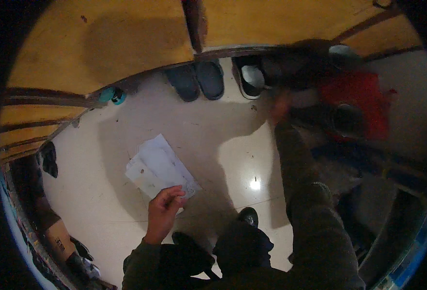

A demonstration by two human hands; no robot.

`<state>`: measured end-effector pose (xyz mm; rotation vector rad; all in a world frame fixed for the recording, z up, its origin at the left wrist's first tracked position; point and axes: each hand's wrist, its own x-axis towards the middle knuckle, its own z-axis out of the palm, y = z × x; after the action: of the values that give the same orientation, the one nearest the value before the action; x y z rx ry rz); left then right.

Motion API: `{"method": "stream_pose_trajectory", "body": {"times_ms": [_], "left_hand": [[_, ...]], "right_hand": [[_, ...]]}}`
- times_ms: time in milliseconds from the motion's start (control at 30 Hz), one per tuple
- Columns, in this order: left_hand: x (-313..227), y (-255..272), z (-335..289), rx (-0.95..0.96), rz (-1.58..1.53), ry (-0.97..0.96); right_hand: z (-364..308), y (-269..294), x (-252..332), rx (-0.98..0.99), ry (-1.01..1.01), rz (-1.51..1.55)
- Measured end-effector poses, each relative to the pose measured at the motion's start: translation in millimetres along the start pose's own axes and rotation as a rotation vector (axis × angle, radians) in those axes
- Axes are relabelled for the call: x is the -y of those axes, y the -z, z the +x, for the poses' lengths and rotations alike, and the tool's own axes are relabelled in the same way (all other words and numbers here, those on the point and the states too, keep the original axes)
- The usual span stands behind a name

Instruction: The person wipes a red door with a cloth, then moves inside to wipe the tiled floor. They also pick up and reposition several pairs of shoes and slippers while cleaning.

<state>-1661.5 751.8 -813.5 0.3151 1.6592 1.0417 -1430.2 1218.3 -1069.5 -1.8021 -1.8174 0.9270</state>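
My left hand (163, 209) is over the near edge of some white papers (156, 162) lying on the floor. Its fingers are curled in toward the thumb; whatever may be between them is hidden. Away to the right, my right arm stretches forward, and my right hand (281, 107) is smeared by motion, so its fingers cannot be read. It is nearest to a dark, blurred shape (310, 116) beside a red item (353, 92). A dark shoe with a white inside (250, 79) stands just beyond that hand.
Yellow-brown wooden cabinet doors (131, 43) run along the far side. Dark slippers (209, 79) stand at their foot, with a small teal item (118, 96) farther left. A cardboard box (59, 238) is at the left edge. Dark blue material (368, 162) lies right.
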Motion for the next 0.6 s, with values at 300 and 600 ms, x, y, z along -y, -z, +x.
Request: {"method": "stream_pose_trajectory", "body": {"times_ms": [300,600], "left_hand": [[26,-66,113,0.054,0.375,-0.376],[75,-55,125,-0.029,0.599,-0.224]], "right_hand": [[-183,-65,41,0.221,0.693,-0.557],[-168,-28,-29,0.222,0.706,-0.492]]}}
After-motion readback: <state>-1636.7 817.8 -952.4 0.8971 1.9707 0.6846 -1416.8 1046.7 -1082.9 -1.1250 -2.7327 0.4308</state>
